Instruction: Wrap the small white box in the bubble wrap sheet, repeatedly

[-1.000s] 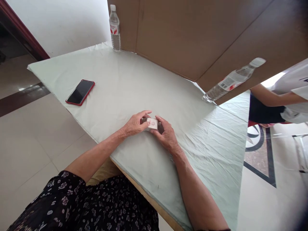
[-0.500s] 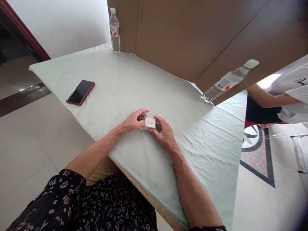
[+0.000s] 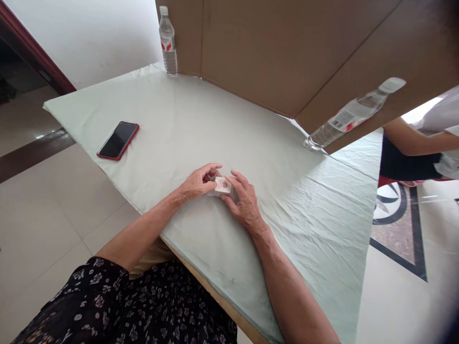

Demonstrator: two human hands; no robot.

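Both hands are around a small white box (image 3: 223, 185) with red print on its top, low over the pale cloth near the table's front edge. My left hand (image 3: 199, 182) grips its left end, the thumb on the near corner and the fingers bent behind. At the right end, my right hand (image 3: 244, 199) curls round the box, its thumb at the near side and a fingertip at the far right corner. Part of the box's sides is hidden by the fingers. What is inside it does not show.
A phone in a red case (image 3: 118, 140) lies at the left. One water bottle (image 3: 168, 43) stands at the back left, another water bottle (image 3: 353, 117) at the right, both against a tall brown cardboard panel (image 3: 272, 52). Beyond the panel, a person's arm (image 3: 418, 138) shows.
My right fingers have come in closer over the box's right end, and the box's top looks slightly turned. The view has shifted a little; the left hand stays at its end.
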